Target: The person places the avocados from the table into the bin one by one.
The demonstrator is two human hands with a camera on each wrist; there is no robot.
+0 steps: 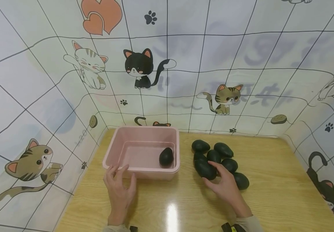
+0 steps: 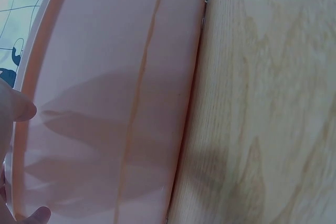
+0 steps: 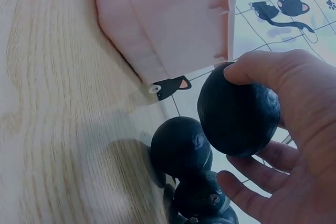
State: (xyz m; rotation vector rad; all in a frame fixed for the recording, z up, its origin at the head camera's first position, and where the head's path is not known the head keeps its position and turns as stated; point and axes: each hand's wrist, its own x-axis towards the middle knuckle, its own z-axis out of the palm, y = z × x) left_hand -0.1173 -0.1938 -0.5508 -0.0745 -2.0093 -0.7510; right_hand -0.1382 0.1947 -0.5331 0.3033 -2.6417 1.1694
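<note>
My right hand (image 1: 223, 183) grips a dark green avocado (image 1: 205, 169) between thumb and fingers, at the front of a cluster of avocados (image 1: 223, 149) on the table. In the right wrist view the held avocado (image 3: 239, 111) overlaps the ones beyond it, its lower side facing the curled fingers. A pink plastic bin (image 1: 143, 169) stands to the left, with one avocado (image 1: 166, 157) lying in its right front corner. At the bin's front left, my left hand (image 1: 119, 190) holds the rim; its fingertips (image 2: 23, 107) show against the bin's edge in the left wrist view.
Light wood tabletop (image 1: 277, 174) lies under everything. Behind and on both sides rises a wall covering (image 1: 184, 58) with a grid and cartoon cats. The bin's back edge is near this wall. Several avocados sit close together right of the bin.
</note>
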